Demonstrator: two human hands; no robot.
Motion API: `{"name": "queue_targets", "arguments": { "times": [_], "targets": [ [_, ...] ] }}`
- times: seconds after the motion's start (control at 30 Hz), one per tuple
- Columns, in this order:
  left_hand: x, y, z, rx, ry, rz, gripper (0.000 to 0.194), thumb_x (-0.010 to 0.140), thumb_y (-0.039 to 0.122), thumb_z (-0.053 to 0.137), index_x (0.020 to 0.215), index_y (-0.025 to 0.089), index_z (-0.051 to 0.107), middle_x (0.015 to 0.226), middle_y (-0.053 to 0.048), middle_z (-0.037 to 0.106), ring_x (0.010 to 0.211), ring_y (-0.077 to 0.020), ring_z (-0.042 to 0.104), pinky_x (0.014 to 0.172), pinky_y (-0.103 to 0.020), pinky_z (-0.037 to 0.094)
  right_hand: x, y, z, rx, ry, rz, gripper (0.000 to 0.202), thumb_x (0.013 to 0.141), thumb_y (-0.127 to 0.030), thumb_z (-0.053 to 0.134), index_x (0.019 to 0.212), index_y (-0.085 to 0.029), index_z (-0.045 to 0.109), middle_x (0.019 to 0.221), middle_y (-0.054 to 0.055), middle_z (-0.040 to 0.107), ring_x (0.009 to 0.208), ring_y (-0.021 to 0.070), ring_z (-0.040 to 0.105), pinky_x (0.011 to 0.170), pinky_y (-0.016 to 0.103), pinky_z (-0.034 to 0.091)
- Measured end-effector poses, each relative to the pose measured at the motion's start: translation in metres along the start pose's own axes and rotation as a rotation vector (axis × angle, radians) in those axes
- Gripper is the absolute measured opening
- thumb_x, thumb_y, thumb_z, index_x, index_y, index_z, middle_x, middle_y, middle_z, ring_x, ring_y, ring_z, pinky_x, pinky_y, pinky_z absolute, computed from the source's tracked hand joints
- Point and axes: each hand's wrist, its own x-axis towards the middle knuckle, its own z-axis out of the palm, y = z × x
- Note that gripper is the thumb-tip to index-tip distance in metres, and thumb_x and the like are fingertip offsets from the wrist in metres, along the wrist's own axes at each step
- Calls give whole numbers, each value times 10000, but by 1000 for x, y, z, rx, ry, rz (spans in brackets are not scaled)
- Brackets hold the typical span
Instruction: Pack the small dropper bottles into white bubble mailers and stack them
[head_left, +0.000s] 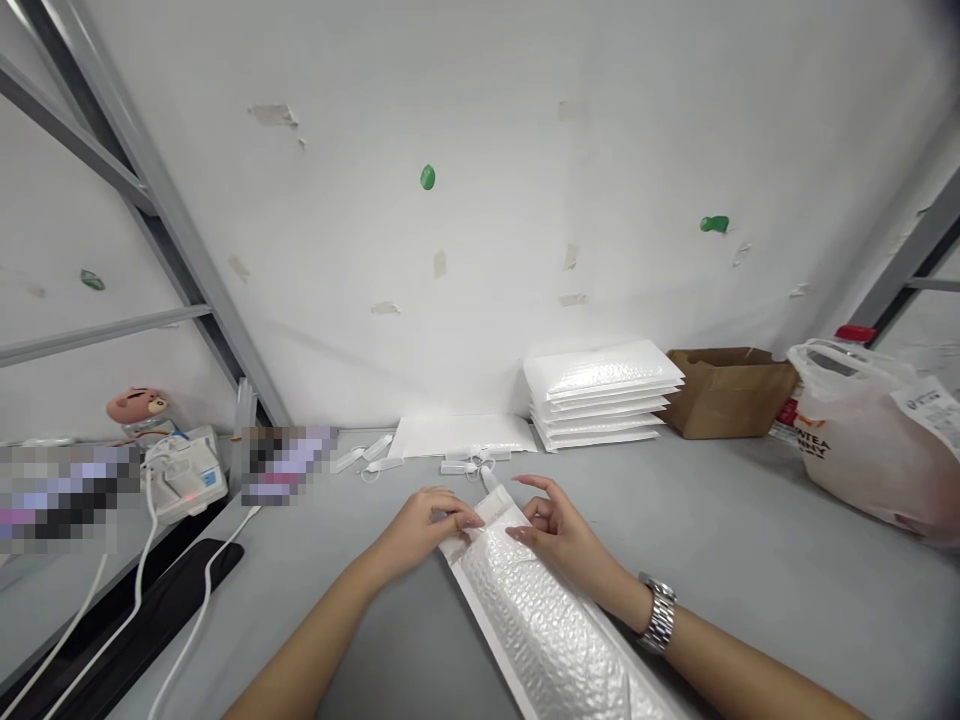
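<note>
A white bubble mailer (551,620) lies slantwise on the grey table, its flap end pointing away from me. My left hand (427,530) is at the flap's left corner, thumb and fingers pinched on the mailer. On the other side, my right hand (551,525) has its thumb touching the mailer near the flap, with the index finger stretched out and the other fingers curled. Just beyond the flap lie small white tags with loops (469,466). Farther back, one flat white mailer (461,435) rests by the wall.
Stacked white mailers (604,390) stand at the back, beside an open brown box (727,395). A plastic bag (874,440) sits at right. On the left are a power strip (184,475), white cables, a blurred-out item (289,465) and a metal frame (172,220).
</note>
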Motion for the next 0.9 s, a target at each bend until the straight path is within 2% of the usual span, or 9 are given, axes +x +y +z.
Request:
{"name": "queue_targets", "arguments": {
  "times": [0.13,0.23,0.33,0.4,0.47,0.53,0.63,0.77,0.9],
  "targets": [
    [0,2,10,-169,47,-94,158,668,293,628,777,194,685,716,-19,670,693,-168,611,701,-278,466,0,-3,2,25,29,15,570,639,-389,700,1114,-254,414,633,-88,428,489,66,351,484,223,281],
    [1,0,19,-238,180,-138,109,648,271,637,697,176,620,617,0,658,633,-163,617,663,-277,466,-1,-6,4,44,37,6,565,640,-384,696,1114,-251,418,625,-90,428,494,67,352,495,224,284],
    [2,-2,26,-193,303,-153,157,643,322,648,648,180,581,611,-1,650,674,-181,618,671,-290,457,-2,-7,5,36,95,-2,574,635,-404,690,1120,-249,424,615,-88,433,492,74,350,498,229,290],
    [1,-1,28,-136,358,-133,219,646,341,655,803,197,606,604,14,639,757,-195,613,747,-313,441,-1,-6,5,30,147,-9,582,630,-420,687,1120,-245,426,610,-86,437,491,79,356,498,230,294],
    [0,1,28,-123,382,-103,374,645,341,664,985,215,571,627,26,641,818,-195,605,822,-331,414,0,-4,3,28,189,-19,587,626,-424,690,1116,-241,427,604,-87,438,491,81,361,496,228,297],
    [-1,4,28,-155,376,-98,441,648,335,665,1055,223,535,695,18,660,845,-191,603,857,-336,400,3,-2,1,31,213,-31,585,623,-422,695,1111,-241,429,600,-87,444,495,83,371,496,224,303],
    [-4,9,29,-192,341,-135,428,648,333,669,1049,237,555,850,-14,680,925,-202,585,878,-340,397,5,0,-1,42,229,-46,577,630,-409,697,1110,-243,425,606,-85,459,501,84,383,500,221,313],
    [-6,11,32,-171,280,-108,523,584,331,727,1083,269,579,1007,-33,645,1034,-230,527,918,-363,379,5,0,-1,45,255,-67,567,627,-402,702,1095,-237,428,586,-88,445,490,82,379,495,223,315],
    [-5,7,36,-120,197,-61,412,523,367,768,904,240,680,991,-55,616,1010,-245,522,914,-365,382,3,-1,0,35,277,-90,543,635,-398,698,1085,-237,440,584,-82,449,481,80,378,482,224,317]
  ]
}}
